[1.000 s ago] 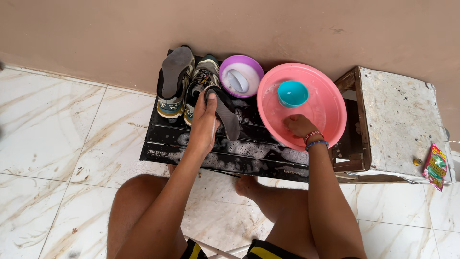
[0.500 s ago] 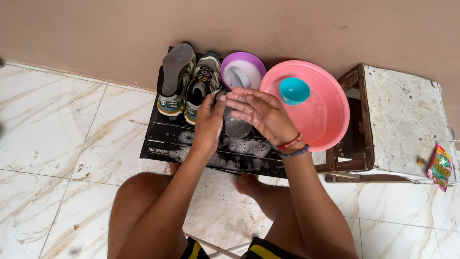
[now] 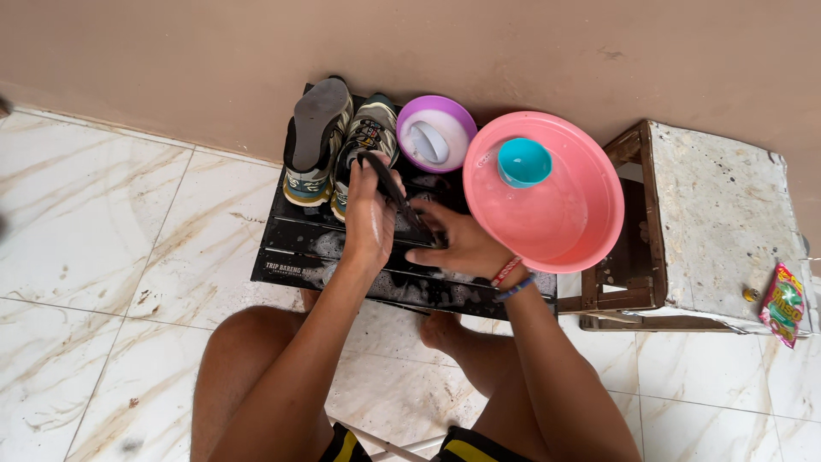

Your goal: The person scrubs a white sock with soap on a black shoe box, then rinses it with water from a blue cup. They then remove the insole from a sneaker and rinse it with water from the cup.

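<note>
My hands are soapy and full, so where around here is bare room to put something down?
The white stool top right of the pink basin is bare up to the small packet at its right edge. The marble floor left of the black rack is open too. The rack itself is crowded: two shoes, a purple bowl, suds and both hands.

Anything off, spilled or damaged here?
Suds and water are spread over the black slatted platform under both hands. One shoe stands propped sole-out against the wall beside its mate. The worn stool has a chipped, stained top, and a small sachet hangs at its corner. Nothing tipped.
</note>
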